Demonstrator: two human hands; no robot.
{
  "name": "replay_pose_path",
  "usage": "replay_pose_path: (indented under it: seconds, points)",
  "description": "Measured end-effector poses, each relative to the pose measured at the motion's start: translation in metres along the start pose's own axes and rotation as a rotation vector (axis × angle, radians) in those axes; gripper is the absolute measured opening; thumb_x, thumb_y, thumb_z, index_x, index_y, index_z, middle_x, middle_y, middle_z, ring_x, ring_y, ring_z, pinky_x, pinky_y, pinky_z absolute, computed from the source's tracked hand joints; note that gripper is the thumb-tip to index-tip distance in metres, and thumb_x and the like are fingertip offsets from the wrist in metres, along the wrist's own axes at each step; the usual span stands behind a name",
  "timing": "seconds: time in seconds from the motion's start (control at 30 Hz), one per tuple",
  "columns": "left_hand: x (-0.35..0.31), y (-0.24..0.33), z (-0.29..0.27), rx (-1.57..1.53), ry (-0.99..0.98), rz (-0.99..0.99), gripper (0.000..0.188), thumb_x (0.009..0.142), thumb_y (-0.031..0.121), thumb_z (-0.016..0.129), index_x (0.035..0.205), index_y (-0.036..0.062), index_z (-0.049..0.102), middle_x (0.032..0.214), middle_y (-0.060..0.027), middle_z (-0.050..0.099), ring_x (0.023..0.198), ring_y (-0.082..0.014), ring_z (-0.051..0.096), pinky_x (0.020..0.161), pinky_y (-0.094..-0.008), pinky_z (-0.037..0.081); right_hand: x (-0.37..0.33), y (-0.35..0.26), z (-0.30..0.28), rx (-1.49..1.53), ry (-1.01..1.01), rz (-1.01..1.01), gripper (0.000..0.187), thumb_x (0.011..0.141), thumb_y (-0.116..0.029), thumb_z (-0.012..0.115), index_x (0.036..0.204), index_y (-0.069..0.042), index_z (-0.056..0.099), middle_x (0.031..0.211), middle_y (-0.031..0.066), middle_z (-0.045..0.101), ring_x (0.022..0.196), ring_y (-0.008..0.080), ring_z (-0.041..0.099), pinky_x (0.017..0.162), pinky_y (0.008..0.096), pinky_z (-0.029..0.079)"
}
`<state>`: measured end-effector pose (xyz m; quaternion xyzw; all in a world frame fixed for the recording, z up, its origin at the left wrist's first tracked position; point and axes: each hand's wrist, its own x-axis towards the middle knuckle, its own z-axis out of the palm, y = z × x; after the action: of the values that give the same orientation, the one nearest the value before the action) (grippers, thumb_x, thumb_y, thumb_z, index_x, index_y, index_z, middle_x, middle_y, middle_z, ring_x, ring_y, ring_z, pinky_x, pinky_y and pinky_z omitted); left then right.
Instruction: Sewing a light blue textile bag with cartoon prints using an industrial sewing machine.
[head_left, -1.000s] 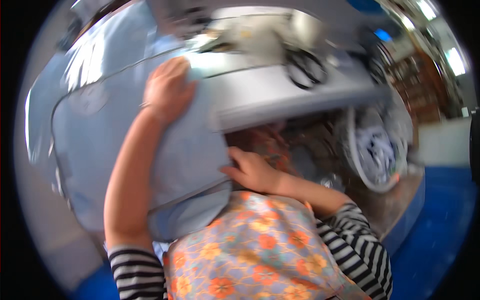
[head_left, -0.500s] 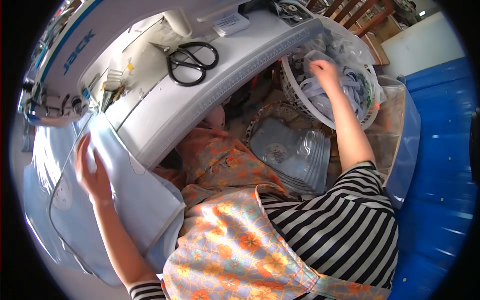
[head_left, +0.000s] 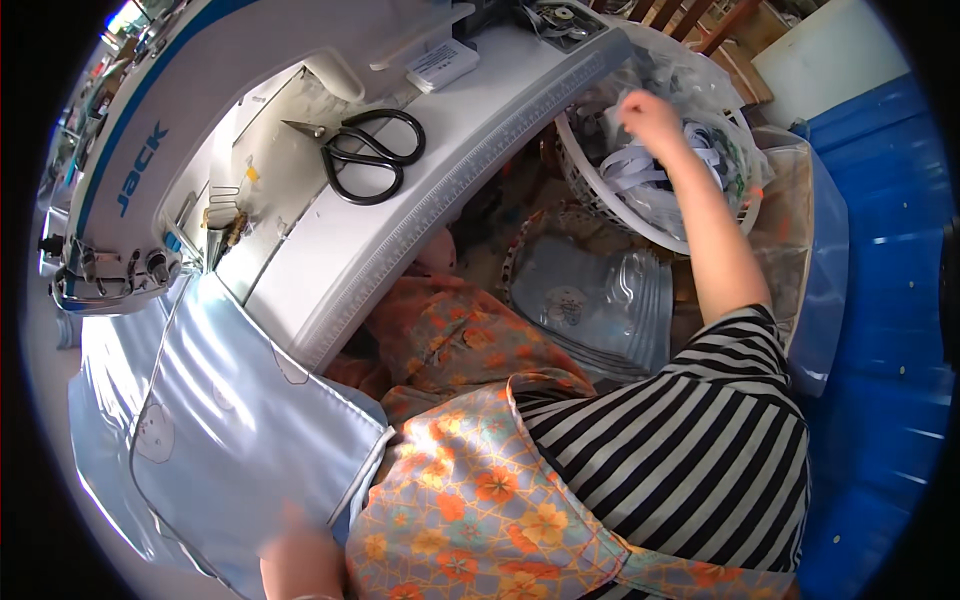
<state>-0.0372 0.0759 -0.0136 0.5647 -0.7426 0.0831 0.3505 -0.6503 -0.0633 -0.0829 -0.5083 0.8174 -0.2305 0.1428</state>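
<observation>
My right hand is above a white plastic basket holding pale grey fabric strips. Its fingers are curled together, and I cannot make out what is in them. My left hand, smeared by motion, is at the lower edge beside my apron, over the near part of a shiny light-blue sheet. This sheet has dark-edged trim and printed patches, and reaches under the needle end of a white sewing machine. Whether the left fingers hold anything does not show.
Black-handled scissors lie on the machine table, whose edge carries a ruler strip. A stack of blue-grey pieces sits beside my lap. A carton stands at the right, near a blue surface.
My left hand has moved off the middle of the blue sheet, back toward me to the lower edge. The right hand has stayed over the basket; the view has shifted slightly.
</observation>
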Motion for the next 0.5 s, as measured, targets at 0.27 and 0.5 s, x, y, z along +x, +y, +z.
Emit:
replay_pose_path:
  seconds: [0.27,0.5]
  points:
    - [0.074,0.067,-0.009,-0.416,-0.158,0.066,0.052,0.092,0.023,0.061,0.136,0.0003,0.045,0.133,-0.0190,0.055,0.119,-0.0335,0.057,0.096,-0.0378,0.047,-0.101,-0.137,-0.068,0.526,-0.022,-0.672,0.017,0.090,-0.010,0.064,0.106,-0.005,0.069,0.086,0.0011,0.067,0.077,0.0103,0.060,0.068,0.0248,0.049]
    - [0.095,0.086,0.023,-0.866,-0.704,-0.282,0.025,0.090,0.021,0.069,0.106,0.0022,0.066,0.075,-0.0086,0.064,0.066,-0.0141,0.056,0.065,-0.0303,0.049,-0.187,-0.288,0.021,0.609,-0.578,-1.109,0.014,0.082,0.002,0.063,0.096,-0.001,0.066,0.078,0.0098,0.064,0.070,0.0210,0.062,0.065,0.0296,0.049]
